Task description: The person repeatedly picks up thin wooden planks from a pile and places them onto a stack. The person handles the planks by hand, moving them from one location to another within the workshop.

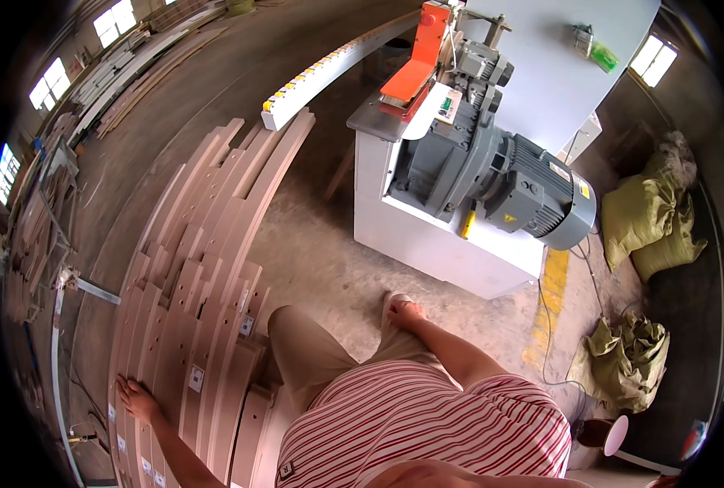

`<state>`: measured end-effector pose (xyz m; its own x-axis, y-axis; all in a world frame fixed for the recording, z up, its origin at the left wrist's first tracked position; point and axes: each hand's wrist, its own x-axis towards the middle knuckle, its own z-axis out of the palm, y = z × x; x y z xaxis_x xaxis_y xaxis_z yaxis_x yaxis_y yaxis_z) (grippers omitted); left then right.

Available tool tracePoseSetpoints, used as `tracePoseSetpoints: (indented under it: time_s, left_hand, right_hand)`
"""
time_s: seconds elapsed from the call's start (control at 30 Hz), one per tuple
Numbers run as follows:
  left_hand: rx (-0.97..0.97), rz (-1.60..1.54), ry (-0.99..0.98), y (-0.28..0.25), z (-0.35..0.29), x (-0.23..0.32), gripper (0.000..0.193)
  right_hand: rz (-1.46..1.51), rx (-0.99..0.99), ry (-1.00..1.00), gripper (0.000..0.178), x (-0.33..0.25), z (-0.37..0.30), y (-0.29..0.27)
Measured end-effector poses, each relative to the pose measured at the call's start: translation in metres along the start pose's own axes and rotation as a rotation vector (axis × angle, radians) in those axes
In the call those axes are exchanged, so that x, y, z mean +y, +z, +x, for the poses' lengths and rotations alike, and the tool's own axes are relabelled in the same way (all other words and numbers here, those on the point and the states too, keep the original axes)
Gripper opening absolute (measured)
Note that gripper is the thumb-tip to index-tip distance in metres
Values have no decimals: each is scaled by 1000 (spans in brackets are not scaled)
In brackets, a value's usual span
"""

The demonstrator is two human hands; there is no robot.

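My left hand [137,400] lies flat on a large stack of pinkish-brown boards [175,342], near its outer left edge. Its fingers are spread and hold nothing. Small round holes dot many of the boards, and a white label [196,377] is stuck on one of them. My right hand [405,312] rests on my right knee, above a shoe [388,301]. Its fingers lie loosely over the trouser leg, apparently with nothing in them.
Ahead stands a white machine with a big grey motor [541,191] and an orange guard [419,61]. A roller rail [329,73] reaches left from it. Yellowish sacks [647,213], a crumpled sack [629,358] and a floor cable [547,325] are at right; a metal frame [57,358] is left.
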<state>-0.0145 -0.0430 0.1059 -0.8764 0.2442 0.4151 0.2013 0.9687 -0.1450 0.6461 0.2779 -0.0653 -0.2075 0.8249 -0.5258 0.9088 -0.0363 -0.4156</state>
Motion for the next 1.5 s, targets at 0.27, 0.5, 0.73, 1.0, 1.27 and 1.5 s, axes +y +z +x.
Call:
tracePoseSetpoints:
  time_s: [0.27,0.5,0.73,1.0,1.27,1.5]
  left_hand:
    - [11,-4,15,2,2,-1,47]
    - [11,7,14,-1,-1,0,48]
    - [20,3,21,3,0,-4,48]
    - [54,70,53,-5,-2,-2,48]
    - [29,0,26,-3,0,-3,50]
    - [43,-31,13,3,1,-5,51]
  right_hand:
    - [-107,16,-49,31,-5,-2,0]
    - [-37,35,-14,31,-2,-3,-1]
    - [-57,94,-62,31,3,0,8]
    - [-49,73,-82,34,6,4,11]
    - [-25,70,-62,37,2,0,5]
    - [-13,36,-39,37,-4,-4,-2]
